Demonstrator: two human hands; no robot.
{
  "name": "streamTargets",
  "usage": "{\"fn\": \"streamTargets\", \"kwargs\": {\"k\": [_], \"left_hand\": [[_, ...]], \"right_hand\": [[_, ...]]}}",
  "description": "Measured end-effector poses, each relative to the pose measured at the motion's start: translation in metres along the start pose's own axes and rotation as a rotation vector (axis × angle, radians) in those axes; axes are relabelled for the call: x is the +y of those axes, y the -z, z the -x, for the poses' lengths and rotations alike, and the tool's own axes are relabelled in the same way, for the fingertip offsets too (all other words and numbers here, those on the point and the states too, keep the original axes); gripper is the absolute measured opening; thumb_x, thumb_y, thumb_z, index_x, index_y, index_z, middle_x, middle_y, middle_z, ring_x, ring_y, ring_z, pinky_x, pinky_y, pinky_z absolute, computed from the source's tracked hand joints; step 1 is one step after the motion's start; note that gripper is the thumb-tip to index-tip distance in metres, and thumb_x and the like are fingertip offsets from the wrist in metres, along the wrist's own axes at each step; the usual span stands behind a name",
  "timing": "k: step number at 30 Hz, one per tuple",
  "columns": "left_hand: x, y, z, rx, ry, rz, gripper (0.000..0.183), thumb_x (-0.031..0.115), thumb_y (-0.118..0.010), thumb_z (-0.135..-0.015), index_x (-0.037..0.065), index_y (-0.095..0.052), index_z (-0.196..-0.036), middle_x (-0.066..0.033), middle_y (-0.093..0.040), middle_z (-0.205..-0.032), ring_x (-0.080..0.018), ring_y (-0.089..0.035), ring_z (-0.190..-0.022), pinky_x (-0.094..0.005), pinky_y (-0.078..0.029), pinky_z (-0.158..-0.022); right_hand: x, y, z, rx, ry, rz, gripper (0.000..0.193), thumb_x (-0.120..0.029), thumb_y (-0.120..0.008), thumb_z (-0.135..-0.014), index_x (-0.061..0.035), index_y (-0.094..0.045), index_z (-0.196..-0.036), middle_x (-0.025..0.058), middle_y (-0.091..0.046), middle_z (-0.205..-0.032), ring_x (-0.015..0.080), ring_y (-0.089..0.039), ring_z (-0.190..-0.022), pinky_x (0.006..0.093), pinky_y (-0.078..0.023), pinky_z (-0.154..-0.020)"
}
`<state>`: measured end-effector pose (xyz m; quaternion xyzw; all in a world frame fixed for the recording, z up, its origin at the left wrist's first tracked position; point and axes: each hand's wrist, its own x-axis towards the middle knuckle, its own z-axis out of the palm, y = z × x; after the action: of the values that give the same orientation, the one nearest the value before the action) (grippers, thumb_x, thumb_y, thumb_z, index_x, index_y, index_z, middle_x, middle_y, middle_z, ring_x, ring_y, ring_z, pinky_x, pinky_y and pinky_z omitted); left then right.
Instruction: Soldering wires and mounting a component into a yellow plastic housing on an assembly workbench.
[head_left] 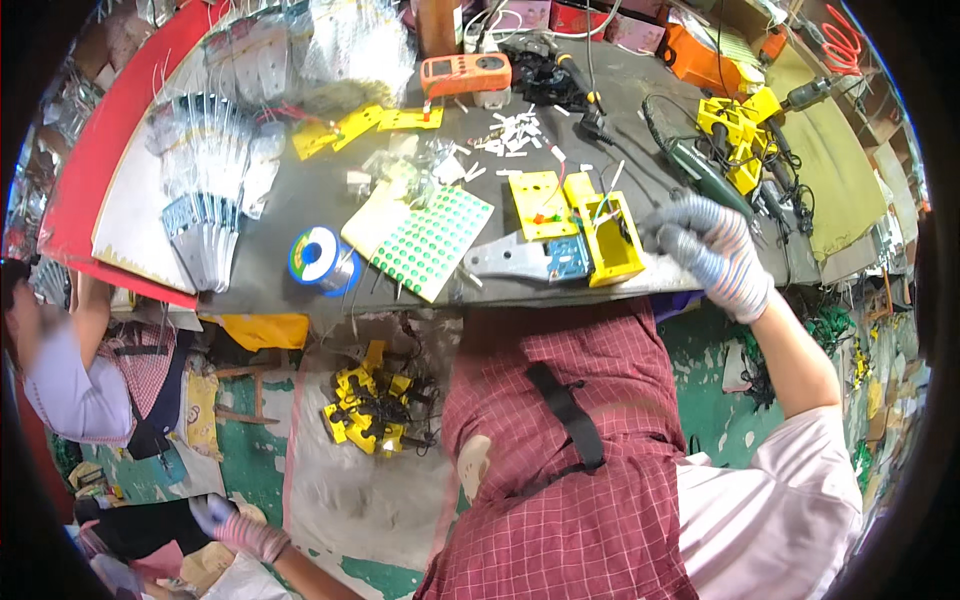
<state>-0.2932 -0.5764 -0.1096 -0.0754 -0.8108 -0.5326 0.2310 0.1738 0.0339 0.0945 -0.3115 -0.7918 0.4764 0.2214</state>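
Note:
My right hand [722,255], in a striped knit glove, hovers just right of an open yellow box [628,268]. Its fingers are bent but apart, and I see nothing held in them. Thin wires join the box to a yellow panel [540,185] on its left. A blue circuit board [568,258] sits beside the box, at the end of a grey flat plate [510,258]. Far from the bench, at the lower left, my gloved left hand [248,532] reaches out over dark cloth [150,527]. Its fingers look outstretched, though slightly blurred, with nothing visible in them.
On the bench are a green-dotted sheet [435,235], a solder spool [322,262], an orange multimeter [465,75], bagged parts [205,150] and a dark green power tool [705,178]. Yellow assemblies [375,405] lie piled below. Another person [85,375] is at the left.

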Motion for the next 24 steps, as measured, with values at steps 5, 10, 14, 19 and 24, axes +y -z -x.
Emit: {"fn": "streamTargets", "kwargs": {"k": [5, 10, 14, 19, 24], "left_hand": [[0.312, -0.207, 0.08, -0.723, -0.882, 0.023, 0.019, 0.006, -0.061, -0.088, 0.003, -0.066, -0.107, -0.0131, -0.067, -0.101, -0.0283, -0.063, -0.092, -0.0396, -0.05, -0.085], [0.389, -0.321, 0.09, -0.885, -1.29, -0.258, 0.041, 0.019, -0.065, -0.084, 0.009, -0.059, -0.123, -0.0149, -0.059, -0.121, -0.0339, -0.054, -0.114, -0.0474, -0.04, -0.099], [0.42, -0.357, 0.099, -0.762, -1.427, -0.927, 0.065, 0.045, -0.068, -0.078, 0.015, -0.055, -0.134, -0.0154, -0.044, -0.146, -0.0344, -0.034, -0.139, -0.0624, -0.009, -0.117], [0.435, -0.392, 0.089, -1.009, -1.226, -1.265, 0.067, 0.042, -0.068, -0.076, 0.016, -0.053, -0.136, -0.0174, -0.044, -0.146, -0.0332, -0.04, -0.137, -0.0653, -0.001, -0.117], [0.429, -0.423, 0.069, -1.196, -0.804, -1.257, 0.072, 0.031, -0.072, -0.075, 0.007, -0.045, -0.137, -0.0194, -0.055, -0.128, -0.0314, -0.058, -0.12, -0.0394, -0.049, -0.097]], "right_hand": [[0.01, 0.004, 0.012, 0.03, 0.043, 0.049, 0.017, -0.011, -0.063, -0.092, -0.0024, -0.069, -0.105, 0.0103, -0.071, -0.096, 0.0188, -0.067, -0.09, 0.0322, -0.052, -0.082], [0.0, 0.01, 0.02, -0.016, 0.283, 0.119, 0.014, -0.01, -0.067, -0.086, -0.0037, -0.07, -0.098, 0.0086, -0.068, -0.087, 0.024, -0.065, -0.079, 0.0357, -0.051, -0.074], [0.011, 0.012, 0.031, -0.021, 0.41, 0.103, 0.014, -0.011, -0.067, -0.081, -0.0054, -0.07, -0.094, 0.0074, -0.065, -0.078, 0.0266, -0.063, -0.071, 0.0371, -0.049, -0.069], [0.028, 0.018, 0.037, 0.048, 0.415, 0.06, 0.014, -0.011, -0.068, -0.079, -0.006, -0.071, -0.092, 0.0063, -0.065, -0.077, 0.0257, -0.062, -0.069, 0.0381, -0.048, -0.069], [0.035, 0.021, 0.035, 0.106, 0.322, 0.049, 0.023, -0.024, -0.064, -0.091, -0.0033, -0.068, -0.082, 0.0082, -0.068, -0.076, 0.0252, -0.061, -0.068, 0.0375, -0.049, -0.068]]}}
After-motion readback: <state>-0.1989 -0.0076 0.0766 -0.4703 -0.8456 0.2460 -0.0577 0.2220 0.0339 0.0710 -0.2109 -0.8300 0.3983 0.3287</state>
